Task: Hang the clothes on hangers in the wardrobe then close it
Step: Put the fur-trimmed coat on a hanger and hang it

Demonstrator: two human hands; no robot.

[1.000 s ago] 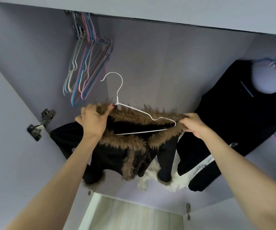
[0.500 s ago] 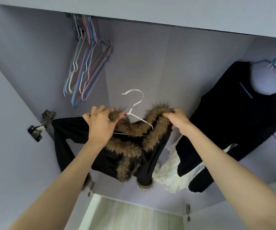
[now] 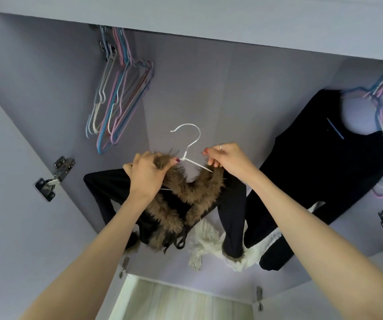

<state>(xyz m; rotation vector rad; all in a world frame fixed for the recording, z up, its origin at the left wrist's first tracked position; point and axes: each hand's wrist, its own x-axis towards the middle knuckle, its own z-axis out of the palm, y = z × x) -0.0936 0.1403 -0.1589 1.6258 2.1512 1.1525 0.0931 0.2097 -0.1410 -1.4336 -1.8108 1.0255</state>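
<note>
You're facing the open wardrobe [image 3: 209,84], lilac inside, doors swung wide with metal hinges [image 3: 54,179] showing at the sides. Biggest item already up: a black garment [image 3: 312,181] hanging at the right among pastel hangers, looks done. Next, the black jacket [image 3: 185,204] with the brown fur collar [image 3: 199,190], mid-frame, held up in the air in front of the back panel, not on the rail yet. It's soft and floppy, sleeves dangling, probably a bit heavy on the fur side, so judge it will sag and slide off a thin wire shoulder if left uneven. White fabric [image 3: 209,241] shows beneath it, could be lining or another piece, can't tell. Spare hangers [image 3: 119,100] bunch at the upper left, empty, light and stiff. The white wire hanger [image 3: 189,144] sits inside the jacket neck, hook poking up free; it's thin, slippery, likely bends a little under load. Your left hand [image 3: 146,174] has its fingers curled into the fur at the left shoulder, gripping it. Your right hand [image 3: 227,158] pinches the collar edge at the hanger's right arm, fingertips closed on it. Best hold from here, by judgement: take the hanger at the neck just under the hook, support the collar with the other hand, then lift to the rail.
</note>
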